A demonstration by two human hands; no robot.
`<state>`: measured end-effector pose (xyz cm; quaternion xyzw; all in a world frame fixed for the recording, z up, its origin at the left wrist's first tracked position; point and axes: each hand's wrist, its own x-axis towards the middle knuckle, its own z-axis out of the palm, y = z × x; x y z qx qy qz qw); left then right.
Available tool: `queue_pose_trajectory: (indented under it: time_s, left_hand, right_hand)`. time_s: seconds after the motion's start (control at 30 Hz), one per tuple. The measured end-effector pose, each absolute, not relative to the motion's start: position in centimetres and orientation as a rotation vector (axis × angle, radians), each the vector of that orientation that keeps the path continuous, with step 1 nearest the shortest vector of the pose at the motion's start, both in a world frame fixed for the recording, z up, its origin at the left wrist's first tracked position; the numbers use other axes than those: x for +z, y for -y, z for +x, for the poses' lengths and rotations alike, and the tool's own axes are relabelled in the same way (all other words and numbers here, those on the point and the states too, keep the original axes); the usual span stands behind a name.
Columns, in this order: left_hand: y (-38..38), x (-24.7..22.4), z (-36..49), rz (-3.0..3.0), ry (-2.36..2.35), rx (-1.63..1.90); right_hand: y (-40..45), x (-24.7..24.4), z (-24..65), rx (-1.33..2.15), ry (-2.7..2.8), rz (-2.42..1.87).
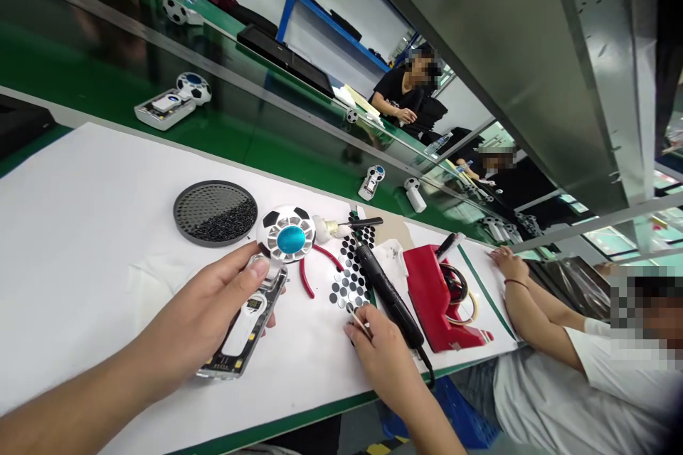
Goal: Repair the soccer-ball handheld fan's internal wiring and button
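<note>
My left hand [213, 306] is wrapped round a clear-cased handheld device [245, 330] with a white panel. Its football-patterned round head [287, 238], with a blue oval centre, points away from me. To the right, my right hand [378, 341] pinches a thin pale stick [361, 323], its tip close to several dark round discs [349, 277] on the white table sheet. Red-handled pliers [306, 279] lie partly behind the device head. A black cylindrical tool [392, 298] with a cable rests just beyond my right hand.
A round black tray [215, 213] of small dark parts sits at the back left. On the right stands a red tape dispenser [442, 302]. Beyond the table runs a green conveyor [250, 149] bearing similar devices. A co-worker [560, 362] sits at the right, with others across.
</note>
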<state>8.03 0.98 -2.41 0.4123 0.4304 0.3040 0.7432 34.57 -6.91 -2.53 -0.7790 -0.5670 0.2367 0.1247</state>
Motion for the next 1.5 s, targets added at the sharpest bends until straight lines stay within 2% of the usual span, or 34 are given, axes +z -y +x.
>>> queue_pose_trajectory:
  time_s: [0.17,0.3,0.37,0.5,0.7,0.93,1.27,1.5]
  left_hand:
    - [-0.8,-2.3,8.0,0.708,-0.856,0.650]
    - [-0.9,-2.0,7.8,0.727,-0.680,0.630]
    - [-1.0,-1.6,7.7,0.827,-0.582,0.631]
    - [-1.2,-1.1,7.5,0.950,-0.508,0.625]
    - [-0.6,-2.0,7.7,0.908,-0.702,0.703]
    - [-0.4,-2.3,7.3,0.934,-0.691,0.653]
    - [-1.0,-1.9,7.5,1.015,-0.477,0.707]
    - [-0.7,-2.6,7.2,1.012,-0.505,0.716]
  right_hand:
    - [6.9,-0.1,33.9,0.944,1.503,-2.116]
    - [5.4,2.5,30.8,1.415,1.255,-1.670]
    - [4.2,3.5,28.8,1.487,1.283,-1.539]
    - [2.3,4.4,25.8,1.434,1.519,-1.542]
    - [1.7,4.9,25.2,1.173,1.959,-1.751]
    - [1.6,5.6,25.0,0.957,2.152,-1.779]
    - [1.1,6.7,25.1,0.935,2.350,-1.725]
    - [1.2,7.0,25.1,0.927,2.420,-1.727]
